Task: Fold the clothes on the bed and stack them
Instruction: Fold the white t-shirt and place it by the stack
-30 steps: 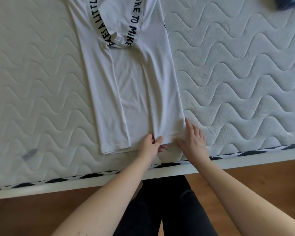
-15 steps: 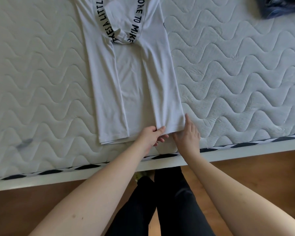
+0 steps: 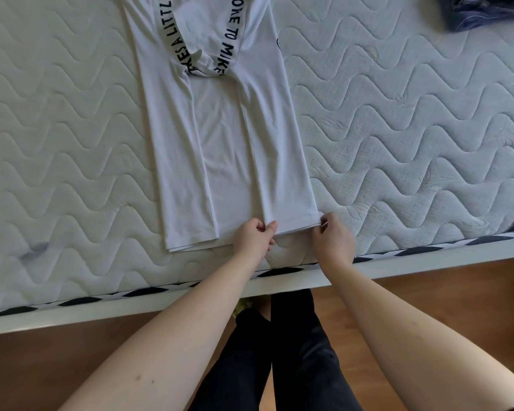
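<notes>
Fingers of my right hand (image 3: 333, 238), flat on the shirt (image 3: 220, 143) a second ago, now pinch its hem corner; my left hand (image 3: 254, 237) pinches the hem beside it. Shirt lies on the bed (image 3: 398, 143) beyond my fingertips, so I judge the lengthwise fold comes next.

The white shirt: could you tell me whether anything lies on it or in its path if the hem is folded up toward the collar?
Nothing visible does. Both hands, left and right, already pinch the white shirt at its hem; the dark clothes lie far right.
</notes>
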`<state>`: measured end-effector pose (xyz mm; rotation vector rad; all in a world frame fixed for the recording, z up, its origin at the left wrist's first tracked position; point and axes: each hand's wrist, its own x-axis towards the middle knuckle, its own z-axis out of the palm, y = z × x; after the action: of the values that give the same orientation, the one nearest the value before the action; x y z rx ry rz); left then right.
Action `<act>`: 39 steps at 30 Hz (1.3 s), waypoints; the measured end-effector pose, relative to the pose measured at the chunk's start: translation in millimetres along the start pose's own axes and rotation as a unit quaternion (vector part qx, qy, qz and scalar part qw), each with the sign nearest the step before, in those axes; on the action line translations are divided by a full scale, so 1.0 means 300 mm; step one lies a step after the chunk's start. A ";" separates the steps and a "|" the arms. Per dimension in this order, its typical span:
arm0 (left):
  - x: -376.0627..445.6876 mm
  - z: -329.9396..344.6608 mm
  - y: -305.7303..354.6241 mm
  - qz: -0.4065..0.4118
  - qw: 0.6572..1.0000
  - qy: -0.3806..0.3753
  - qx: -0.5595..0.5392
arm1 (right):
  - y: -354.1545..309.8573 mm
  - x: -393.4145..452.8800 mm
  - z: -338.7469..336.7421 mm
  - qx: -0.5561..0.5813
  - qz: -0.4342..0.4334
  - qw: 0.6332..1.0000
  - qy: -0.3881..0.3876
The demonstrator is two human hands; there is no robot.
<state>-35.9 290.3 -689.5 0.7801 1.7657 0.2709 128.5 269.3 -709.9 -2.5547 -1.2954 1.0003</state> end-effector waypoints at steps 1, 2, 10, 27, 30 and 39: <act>0.006 0.004 -0.003 0.001 1.000 0.007 0.022 | 0.002 -0.001 -0.003 -0.004 -0.004 1.000 -0.005; 0.011 0.009 -0.006 0.000 0.999 0.009 0.035 | 0.002 0.001 -0.007 -0.005 -0.005 1.000 -0.010; 0.024 0.009 -0.016 0.031 0.985 0.031 0.166 | -0.010 0.013 -0.039 -0.098 0.009 0.993 -0.058; 0.231 -0.117 0.231 0.200 0.953 0.042 0.223 | -0.187 0.204 -0.094 -0.031 -0.203 0.979 0.006; 0.296 -0.142 0.300 0.229 0.944 0.067 0.227 | -0.306 0.293 -0.114 -0.066 -0.244 0.967 -0.001; 0.591 -0.248 0.562 0.159 0.965 0.103 0.184 | -0.606 0.580 -0.051 -0.158 -0.359 0.920 -0.016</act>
<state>-69.0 543.0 -707.8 1.3497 1.9086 0.2445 86.8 517.8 -719.0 -1.9251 -2.3050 0.7104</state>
